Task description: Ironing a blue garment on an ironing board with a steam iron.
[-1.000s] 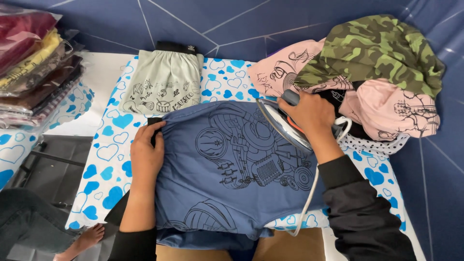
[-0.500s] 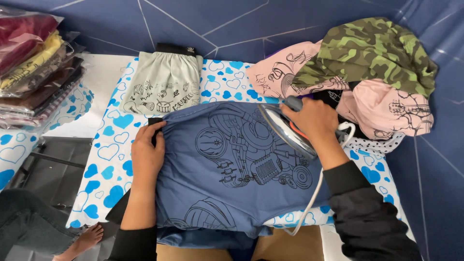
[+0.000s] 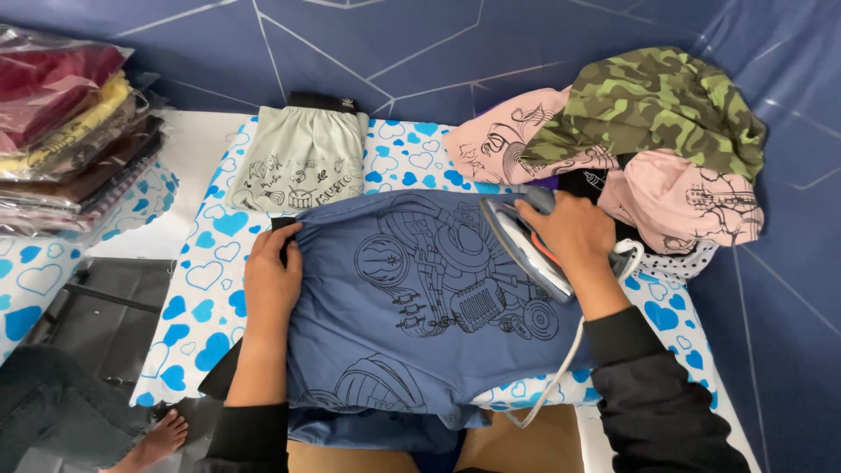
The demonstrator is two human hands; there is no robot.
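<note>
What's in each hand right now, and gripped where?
Right hand holds the iron by its top handle. Left hand holds nothing, lying flat on the blue shirt.

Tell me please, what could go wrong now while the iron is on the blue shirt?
1. The iron lies over the printed drawing on the blue shirt; heat may damage the print.
2. The left hand presses the same shirt, apart from the iron; a long stroke toward it could burn the fingers.
3. The cord hangs off the front edge near the right hand's sleeve; it may snag and pull the iron.
</note>
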